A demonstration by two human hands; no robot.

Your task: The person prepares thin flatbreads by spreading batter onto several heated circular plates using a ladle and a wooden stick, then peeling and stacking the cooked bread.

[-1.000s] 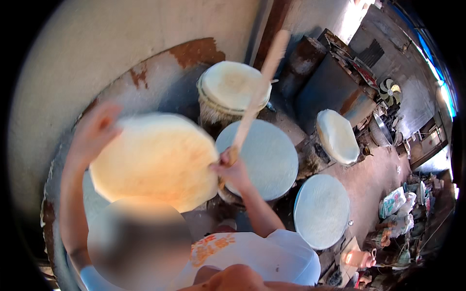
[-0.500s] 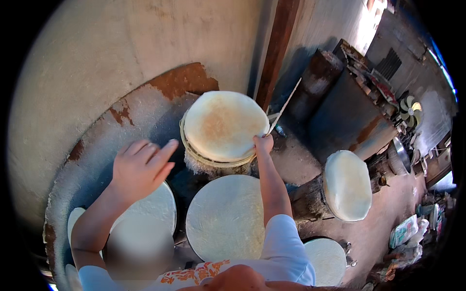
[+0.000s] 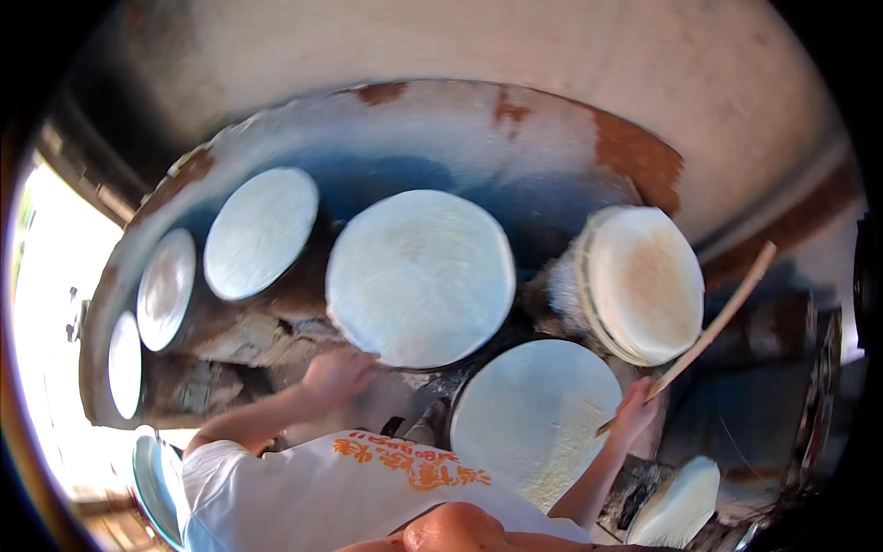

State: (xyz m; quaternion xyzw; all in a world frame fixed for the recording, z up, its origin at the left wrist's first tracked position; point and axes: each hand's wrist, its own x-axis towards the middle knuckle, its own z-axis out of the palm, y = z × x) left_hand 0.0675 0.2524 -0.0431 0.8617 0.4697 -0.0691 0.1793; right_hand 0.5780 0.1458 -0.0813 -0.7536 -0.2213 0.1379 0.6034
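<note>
My right hand [image 3: 635, 411] is wrapped round a thin, flat wooden stick [image 3: 722, 317], which slants up and away to the right. Left of it, a pale round flatbread [image 3: 533, 414] lies flat close to my body. Next to the stick's upper part rests a thick round stack of flatbreads [image 3: 651, 285], browned on top. My left hand [image 3: 338, 378], smeared by motion, is at the near edge of a large white flatbread [image 3: 418, 276] in the middle. Whether its fingers touch the edge I cannot tell.
More white rounds stand in a row to the left, among them a larger one [image 3: 262, 233] and a narrow-looking one [image 3: 166, 290]. A pale blue-rimmed basin [image 3: 156, 478] is at lower left. Another white round [image 3: 676, 501] is at lower right. A curved, soot-stained wall [image 3: 543, 129] runs behind.
The view has swung left, so the browned stack now sits further right. My left hand has gone from near the stack to the middle flatbread's near edge. My right hand keeps the stick.
</note>
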